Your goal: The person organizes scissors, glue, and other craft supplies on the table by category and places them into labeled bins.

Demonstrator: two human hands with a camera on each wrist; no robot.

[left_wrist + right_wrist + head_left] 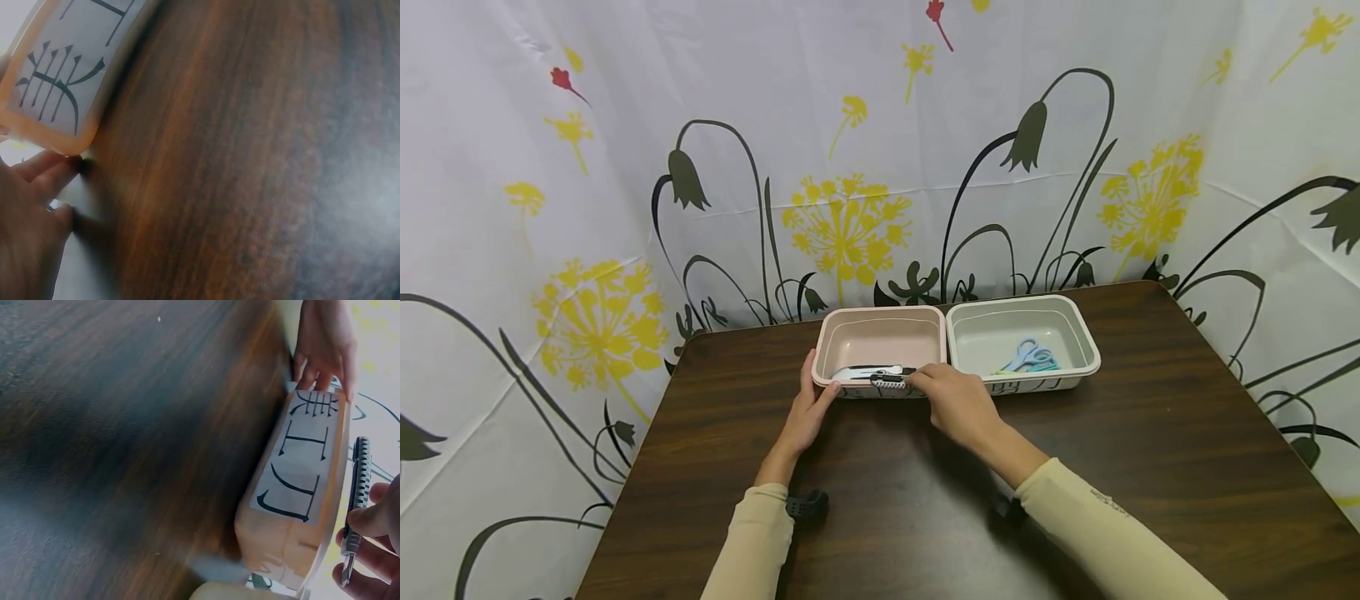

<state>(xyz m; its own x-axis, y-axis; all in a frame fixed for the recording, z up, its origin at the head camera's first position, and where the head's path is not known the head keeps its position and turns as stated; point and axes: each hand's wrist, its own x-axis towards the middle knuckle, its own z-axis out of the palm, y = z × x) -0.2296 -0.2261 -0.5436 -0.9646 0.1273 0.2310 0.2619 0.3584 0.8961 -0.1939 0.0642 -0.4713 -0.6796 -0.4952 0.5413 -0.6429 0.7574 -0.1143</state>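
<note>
Over the front rim of the pink plastic bin point(887, 329), my right hand point(958, 402) pinches a black and silver utility knife point(359, 481) between thumb and fingers. Its short metal tip points back toward the palm side in the right wrist view. My left hand point(801, 417) holds the bin's front left corner, thumb at the front and fingers along the left side. Inside the pink bin, near the front wall, lies a white and black long item point(857, 372), partly hidden. Paper labels with large black characters point(297, 456) cover the bin's front.
A pale grey-green bin point(1007, 321) stands right beside the pink one, holding light blue scissors point(1028, 356) and a teal item that I cannot make out. Both sit near the back edge of the dark wooden table point(895, 500), before a flower-printed curtain point(850, 125).
</note>
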